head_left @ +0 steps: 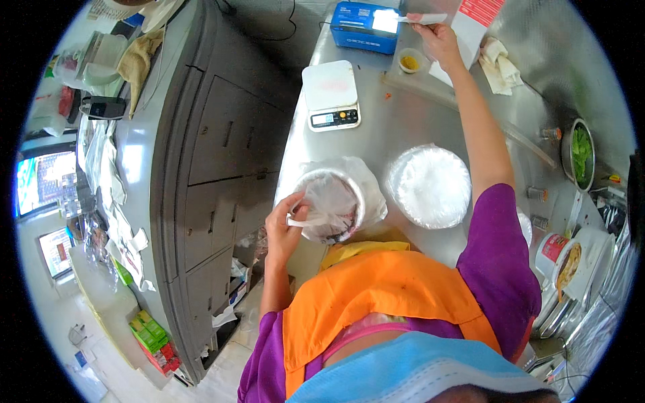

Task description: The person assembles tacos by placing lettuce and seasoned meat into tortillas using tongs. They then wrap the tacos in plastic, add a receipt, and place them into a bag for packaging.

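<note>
My left hand is closed around a white strip at the edge of a clear plastic bag. The bag lies over and inside a round white container at the table's front edge; something dark red shows dimly through it, too blurred to name. My right hand reaches far forward and pinches a white slip. That slip is beside a blue box-shaped device with a brightly lit patch on top. A small cup of yellow stuff stands just below the right hand.
A white digital scale sits left on the metal table. Right of the bag is a round plastic-wrapped stack. Further right are a crumpled cloth, a bowl of green leaves and a red-and-white tub. Grey cabinets stand on the left.
</note>
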The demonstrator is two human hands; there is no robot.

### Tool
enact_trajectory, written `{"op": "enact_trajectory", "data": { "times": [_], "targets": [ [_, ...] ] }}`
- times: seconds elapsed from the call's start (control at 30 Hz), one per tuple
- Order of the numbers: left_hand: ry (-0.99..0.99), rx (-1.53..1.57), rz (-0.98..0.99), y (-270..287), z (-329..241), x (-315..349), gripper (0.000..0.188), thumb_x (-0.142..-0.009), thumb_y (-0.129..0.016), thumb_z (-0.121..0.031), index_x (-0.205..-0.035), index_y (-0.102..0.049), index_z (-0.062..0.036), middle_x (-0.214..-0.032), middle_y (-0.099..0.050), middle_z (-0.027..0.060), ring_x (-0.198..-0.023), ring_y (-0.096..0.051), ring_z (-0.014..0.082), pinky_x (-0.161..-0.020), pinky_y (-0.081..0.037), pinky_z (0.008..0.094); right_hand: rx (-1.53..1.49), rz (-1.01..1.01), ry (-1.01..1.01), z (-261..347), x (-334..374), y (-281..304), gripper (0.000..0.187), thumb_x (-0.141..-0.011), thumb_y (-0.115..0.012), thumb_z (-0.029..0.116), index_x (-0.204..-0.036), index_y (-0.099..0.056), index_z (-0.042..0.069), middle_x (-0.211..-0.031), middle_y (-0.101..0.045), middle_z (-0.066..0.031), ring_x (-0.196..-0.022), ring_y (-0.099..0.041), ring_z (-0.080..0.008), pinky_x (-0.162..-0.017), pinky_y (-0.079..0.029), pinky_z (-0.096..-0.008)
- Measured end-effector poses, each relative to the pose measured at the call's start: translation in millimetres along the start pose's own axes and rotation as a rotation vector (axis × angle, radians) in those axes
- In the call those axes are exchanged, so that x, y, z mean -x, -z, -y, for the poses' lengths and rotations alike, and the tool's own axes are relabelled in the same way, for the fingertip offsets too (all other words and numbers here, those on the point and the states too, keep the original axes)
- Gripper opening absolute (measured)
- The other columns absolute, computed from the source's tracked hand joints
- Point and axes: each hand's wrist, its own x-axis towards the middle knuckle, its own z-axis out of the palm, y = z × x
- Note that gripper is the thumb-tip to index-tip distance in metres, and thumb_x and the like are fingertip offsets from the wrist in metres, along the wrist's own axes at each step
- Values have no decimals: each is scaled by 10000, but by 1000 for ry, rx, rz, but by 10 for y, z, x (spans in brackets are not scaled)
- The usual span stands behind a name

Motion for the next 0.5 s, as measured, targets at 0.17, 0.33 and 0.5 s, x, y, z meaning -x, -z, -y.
{"op": "enact_trajectory", "data": {
  "times": [0.17, 0.33, 0.5],
  "targets": [
    [31, 18, 5, 4, 13, 12, 255, -897, -645, -73, -1142, -621, -7, -918, -681, 53, -832, -612, 106, -741, -490, 243, 204, -9, -115, -311, -51, -106, 242, -915, -583, 68, -1141, -657, 21, -1087, -668, -25, -991, -584, -100, -910, -426, -240],
    [-20, -1, 18, 13, 11, -28, 271, -881, -649, -57, -1148, -621, -13, -916, -688, 92, -816, -646, 141, -716, -509, 264, 74, 19, -125, -544, -43, -114, 231, -916, -575, 44, -1135, -650, 34, -1105, -662, -18, -1002, -574, -96, -922, -416, -235],
    [-62, -27, 30, 15, 12, -68, 270, -870, -648, -40, -1138, -620, -18, -911, -687, 115, -797, -664, 165, -696, -520, 277, 103, -19, -65, -714, -74, -106, 209, -895, -613, 90, -1083, -646, 4, -1011, -688, -53, -917, -615, -128, -832, -460, -262]
  ]
}}
